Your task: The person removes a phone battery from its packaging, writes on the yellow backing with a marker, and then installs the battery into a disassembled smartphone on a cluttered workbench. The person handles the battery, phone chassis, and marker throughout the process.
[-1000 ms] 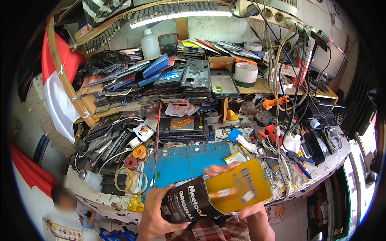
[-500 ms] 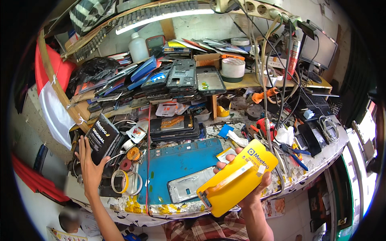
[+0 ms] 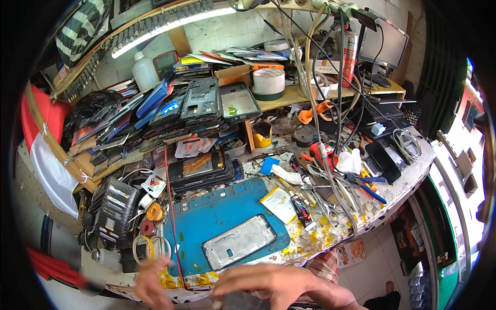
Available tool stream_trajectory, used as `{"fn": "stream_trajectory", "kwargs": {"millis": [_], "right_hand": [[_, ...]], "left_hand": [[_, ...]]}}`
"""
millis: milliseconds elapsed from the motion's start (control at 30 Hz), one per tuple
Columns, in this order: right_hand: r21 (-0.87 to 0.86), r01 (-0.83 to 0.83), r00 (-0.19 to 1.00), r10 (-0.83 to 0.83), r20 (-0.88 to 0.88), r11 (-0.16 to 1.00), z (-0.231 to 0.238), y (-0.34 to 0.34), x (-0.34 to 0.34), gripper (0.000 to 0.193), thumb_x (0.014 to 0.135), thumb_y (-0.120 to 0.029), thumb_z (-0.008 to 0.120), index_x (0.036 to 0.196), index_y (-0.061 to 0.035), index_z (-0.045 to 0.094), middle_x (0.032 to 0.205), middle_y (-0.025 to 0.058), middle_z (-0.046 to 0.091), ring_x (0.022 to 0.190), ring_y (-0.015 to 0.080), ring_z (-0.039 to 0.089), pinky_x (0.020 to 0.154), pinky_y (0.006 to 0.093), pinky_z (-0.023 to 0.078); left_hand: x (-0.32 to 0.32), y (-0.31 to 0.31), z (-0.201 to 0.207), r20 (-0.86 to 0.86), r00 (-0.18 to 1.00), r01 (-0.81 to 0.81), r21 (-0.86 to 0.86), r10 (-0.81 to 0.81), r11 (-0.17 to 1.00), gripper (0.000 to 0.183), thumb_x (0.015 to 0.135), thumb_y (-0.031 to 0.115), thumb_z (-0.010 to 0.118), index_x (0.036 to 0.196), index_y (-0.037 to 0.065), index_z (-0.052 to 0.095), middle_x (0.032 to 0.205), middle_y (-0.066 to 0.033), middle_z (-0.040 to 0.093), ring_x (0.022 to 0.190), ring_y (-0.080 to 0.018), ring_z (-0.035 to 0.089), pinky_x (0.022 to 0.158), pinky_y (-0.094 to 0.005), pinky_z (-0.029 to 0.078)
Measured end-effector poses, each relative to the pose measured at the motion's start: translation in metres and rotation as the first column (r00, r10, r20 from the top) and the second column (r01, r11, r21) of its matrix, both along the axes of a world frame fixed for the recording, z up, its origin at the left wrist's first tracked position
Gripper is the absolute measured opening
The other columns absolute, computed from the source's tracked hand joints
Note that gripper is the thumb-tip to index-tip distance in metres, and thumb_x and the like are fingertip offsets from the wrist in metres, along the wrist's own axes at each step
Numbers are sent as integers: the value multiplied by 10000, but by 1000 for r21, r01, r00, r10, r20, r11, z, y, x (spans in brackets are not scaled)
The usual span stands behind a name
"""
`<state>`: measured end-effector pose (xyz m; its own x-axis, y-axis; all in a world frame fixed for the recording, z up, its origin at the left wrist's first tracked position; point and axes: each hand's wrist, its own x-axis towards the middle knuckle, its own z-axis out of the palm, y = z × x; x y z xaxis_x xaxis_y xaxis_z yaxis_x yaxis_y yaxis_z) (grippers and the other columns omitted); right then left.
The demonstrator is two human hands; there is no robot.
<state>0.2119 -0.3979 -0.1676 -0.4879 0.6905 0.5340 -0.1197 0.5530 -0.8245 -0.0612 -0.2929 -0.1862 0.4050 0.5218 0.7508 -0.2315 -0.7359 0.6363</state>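
Both hands sat at the bottom edge, below the front of the bench. Right hand (image 3: pixel 274 284) lay palm down, fingers curled over a small grey thing (image 3: pixel 235 300) at the frame edge. It looked gripped, though blur and cropping left that unsure. Left hand (image 3: pixel 152 283) was motion-blurred by the bench edge; can't tell if its fingers were loose or closed, and nothing showed in it.

Nearest work item: silver phone frame (image 3: pixel 238 242), lying flat on the blue work mat (image 3: pixel 206 217), just above the hands and not touched by either. Its long axis ran diagonally, lower-left to upper-right; the upper-right end pointed toward the yellow-white flat battery (image 3: pixel 279 203) at the mat's right edge. Inner face up, with cutouts showing.

Around it:
- Red wire (image 3: pixel 169 206) ran down the mat's left edge.
- Tape rolls (image 3: pixel 150 247) just left of the mat, with a stack of black boxes (image 3: pixel 114 209) further left.
- Black phone stack (image 3: pixel 201 168) behind the mat.
- Tweezers and pliers (image 3: pixel 330 196) cluttered the right side, beside a small dark tube (image 3: pixel 301 209).
- Shelf behind held a heap of phone housings (image 3: pixel 201 103), a big white tape roll (image 3: pixel 268 81), and a white bottle (image 3: pixel 143 72).
- Cables (image 3: pixel 315 77) hung down from above at right.
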Motion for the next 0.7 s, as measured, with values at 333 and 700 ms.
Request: {"fn": "stream_trajectory", "kwargs": {"millis": [333,700], "right_hand": [[243,10,990,-44,135,970,6,6,-18,859,610,-445,873,1289,-17,569,1263,176,599,1206,377,524,1046,469,376],[-303,151,988,-130,88,941,-8,-3,9,835,681,-208,792,1424,-31,456,1376,168,517,1191,293,560,994,420,463]], "left_hand": [[35,-61,-50,530,764,641,-685,-367,346,421,927,313,678,1127,-36,554,945,-189,650,939,-351,670,899,-486,513],[61,-77,-80,545,556,693,-720,-627,-11,423,937,190,667,1273,-22,522,1054,-216,652,1048,-400,658,909,-546,513]]}}
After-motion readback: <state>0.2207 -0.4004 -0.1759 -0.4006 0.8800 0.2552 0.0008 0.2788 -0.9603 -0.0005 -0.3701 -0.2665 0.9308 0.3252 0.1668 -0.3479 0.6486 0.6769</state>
